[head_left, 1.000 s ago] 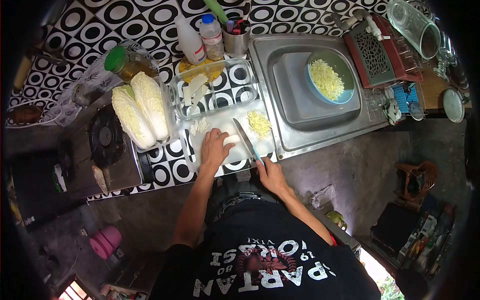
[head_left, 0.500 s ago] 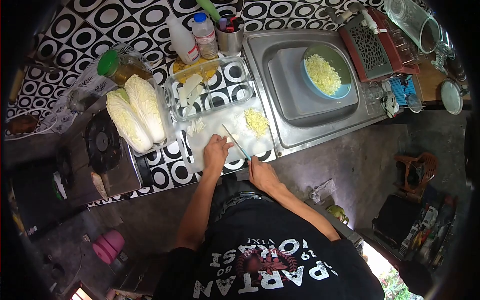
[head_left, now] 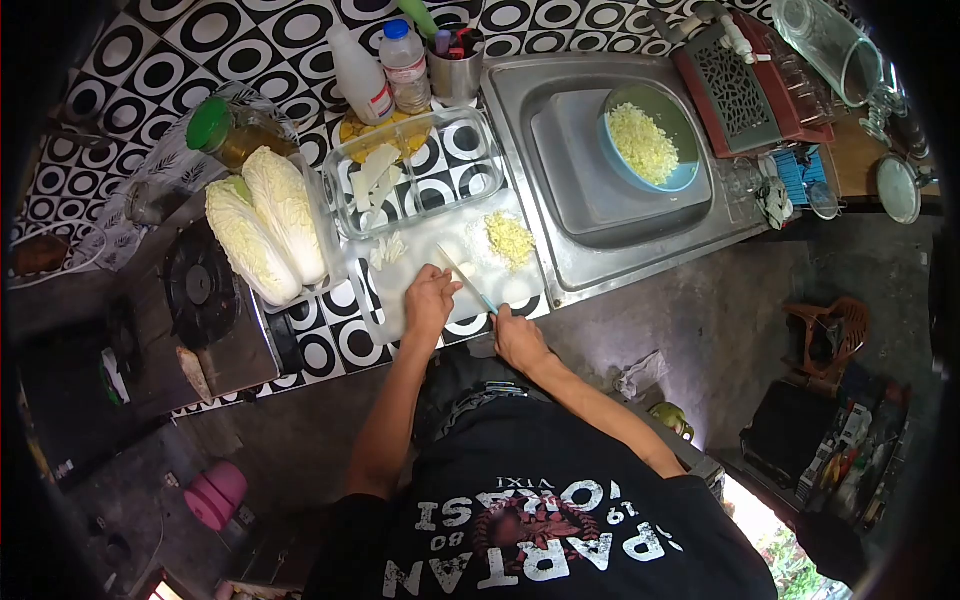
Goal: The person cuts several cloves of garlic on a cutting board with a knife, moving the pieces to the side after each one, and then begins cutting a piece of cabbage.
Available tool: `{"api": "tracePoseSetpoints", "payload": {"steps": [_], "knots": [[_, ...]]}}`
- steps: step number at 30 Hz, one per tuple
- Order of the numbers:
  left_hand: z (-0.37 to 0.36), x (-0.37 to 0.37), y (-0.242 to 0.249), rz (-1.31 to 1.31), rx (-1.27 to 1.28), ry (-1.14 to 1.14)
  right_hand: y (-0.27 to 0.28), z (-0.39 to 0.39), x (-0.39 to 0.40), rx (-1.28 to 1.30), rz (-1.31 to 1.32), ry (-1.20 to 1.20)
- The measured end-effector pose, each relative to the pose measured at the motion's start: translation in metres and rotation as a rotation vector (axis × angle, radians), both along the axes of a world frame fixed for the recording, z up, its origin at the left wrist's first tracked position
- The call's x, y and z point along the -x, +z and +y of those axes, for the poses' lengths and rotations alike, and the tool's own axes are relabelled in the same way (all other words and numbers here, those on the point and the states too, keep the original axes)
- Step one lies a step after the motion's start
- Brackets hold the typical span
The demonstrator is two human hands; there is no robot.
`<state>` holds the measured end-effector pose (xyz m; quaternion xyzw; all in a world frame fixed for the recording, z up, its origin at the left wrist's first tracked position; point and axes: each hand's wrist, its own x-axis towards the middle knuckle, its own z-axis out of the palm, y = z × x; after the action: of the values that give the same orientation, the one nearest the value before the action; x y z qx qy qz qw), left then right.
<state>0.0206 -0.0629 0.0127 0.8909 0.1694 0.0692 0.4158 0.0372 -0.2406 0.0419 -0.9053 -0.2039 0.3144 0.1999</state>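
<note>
My right hand grips the blue handle of a knife, whose blade slants over the cutting board. Curled fingers of my left hand rest on the board beside the blade, against a small pale piece of cabbage, partly hidden. Right of the blade lies a heap of finely chopped cabbage. Thin pale strips sit at the board's left. Behind, a clear divided container holds larger pale cabbage pieces.
Two napa cabbages stand in a clear tray on the left, beside a stove. A blue bowl of chopped cabbage sits in the steel sink on the right. Bottles and a metal cup line the back.
The view has shifted slightly, moving the scene a little left and up. Both hands and the knife keep nearly the same places over the board.
</note>
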Motion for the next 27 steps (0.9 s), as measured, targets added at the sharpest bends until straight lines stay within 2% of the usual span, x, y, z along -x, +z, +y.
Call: {"api": "tracePoseSetpoints", "payload": {"steps": [9, 14, 20, 22, 27], "knots": [[-0.001, 0.001, -0.01, -0.058, -0.062, 0.023, -0.004, 0.02, -0.01, -0.062, -0.006, -0.023], [-0.003, 0.003, -0.011, -0.085, -0.035, 0.055, -0.002, 0.006, 0.002, -0.073, 0.023, -0.056], [0.0, 0.004, -0.013, -0.065, -0.01, 0.078, 0.034, 0.003, -0.007, -0.062, 0.039, -0.052], [-0.004, 0.005, -0.007, -0.025, 0.067, 0.213, 0.043, 0.013, -0.01, -0.076, 0.059, -0.035], [-0.007, 0.007, -0.002, -0.007, 0.134, 0.296, 0.043, 0.023, -0.001, -0.023, 0.067, -0.04]]}}
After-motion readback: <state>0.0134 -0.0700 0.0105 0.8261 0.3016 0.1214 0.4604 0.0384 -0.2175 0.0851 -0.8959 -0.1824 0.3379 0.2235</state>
